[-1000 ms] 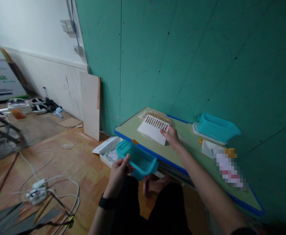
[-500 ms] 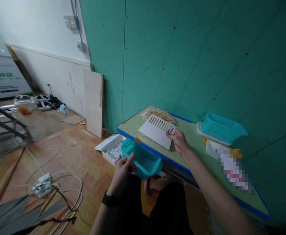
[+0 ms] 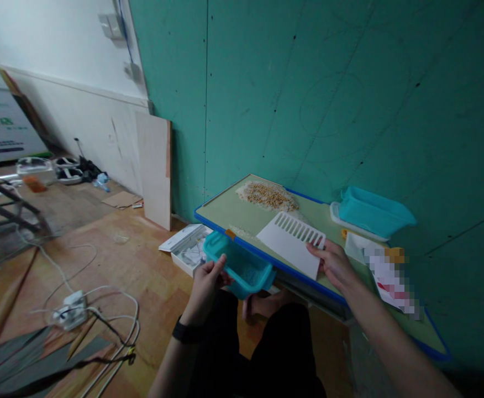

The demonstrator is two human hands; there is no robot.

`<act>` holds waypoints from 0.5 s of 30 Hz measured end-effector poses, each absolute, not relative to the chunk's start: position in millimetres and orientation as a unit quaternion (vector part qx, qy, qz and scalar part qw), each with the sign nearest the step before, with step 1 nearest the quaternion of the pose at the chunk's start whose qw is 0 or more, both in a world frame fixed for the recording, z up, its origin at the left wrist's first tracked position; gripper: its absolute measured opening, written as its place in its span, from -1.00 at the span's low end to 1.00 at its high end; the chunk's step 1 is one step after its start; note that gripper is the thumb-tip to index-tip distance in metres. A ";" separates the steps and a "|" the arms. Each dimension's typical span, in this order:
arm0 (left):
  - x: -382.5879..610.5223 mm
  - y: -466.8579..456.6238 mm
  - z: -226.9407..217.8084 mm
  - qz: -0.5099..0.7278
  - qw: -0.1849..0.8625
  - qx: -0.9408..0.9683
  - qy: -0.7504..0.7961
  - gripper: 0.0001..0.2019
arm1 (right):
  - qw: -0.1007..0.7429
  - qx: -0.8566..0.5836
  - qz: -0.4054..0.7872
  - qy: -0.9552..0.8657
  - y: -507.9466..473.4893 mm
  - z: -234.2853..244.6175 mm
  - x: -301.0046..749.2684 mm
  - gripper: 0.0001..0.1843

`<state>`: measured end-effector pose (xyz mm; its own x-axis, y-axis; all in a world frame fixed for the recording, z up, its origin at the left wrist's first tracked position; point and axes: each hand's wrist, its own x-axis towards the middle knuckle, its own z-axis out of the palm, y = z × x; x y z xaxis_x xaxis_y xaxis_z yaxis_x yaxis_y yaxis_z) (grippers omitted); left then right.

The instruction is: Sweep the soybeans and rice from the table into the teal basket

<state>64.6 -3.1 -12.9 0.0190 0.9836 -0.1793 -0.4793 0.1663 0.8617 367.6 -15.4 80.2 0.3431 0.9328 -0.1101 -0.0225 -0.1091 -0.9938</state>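
Observation:
My left hand grips the near rim of a teal plastic tub, held just below the table's front edge. Some pale bits seem to lie in the tub. In my right hand is a white slotted scraper, pinched by its right side, over the pale green tabletop. Its row of slots faces away from me. Behind it on the board lies a pile of yellow beans mixed with pale grains. A thin scatter of grains lies near the front edge.
At the table's right stand a second teal tub on a white lid and a partly blurred packet. A green wall rises behind. On the floor are an open white box, a power strip and cables.
My right hand has moved the scraper right and toward me, away from the bean pile. My left hand and the tub have stayed nearly in place. The view has shifted slightly.

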 end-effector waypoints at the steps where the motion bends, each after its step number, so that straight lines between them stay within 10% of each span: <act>1: 65.2 -3.2 -12.6 0.567 0.644 0.306 0.411 -0.47 | 0.551 -0.604 0.437 -0.375 -15.6 81.6 363.1 -0.47; 15: 59.0 -3.5 -14.1 0.577 0.644 0.293 0.408 -0.48 | 0.578 -0.602 0.397 -0.382 -4.7 87.8 362.3 -0.44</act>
<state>59.0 -3.5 -14.1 0.0015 0.9822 -0.1877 -0.5045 0.1628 0.8479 362.3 -4.7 87.8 0.3931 0.9188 -0.0350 0.0013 -0.0386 -0.9993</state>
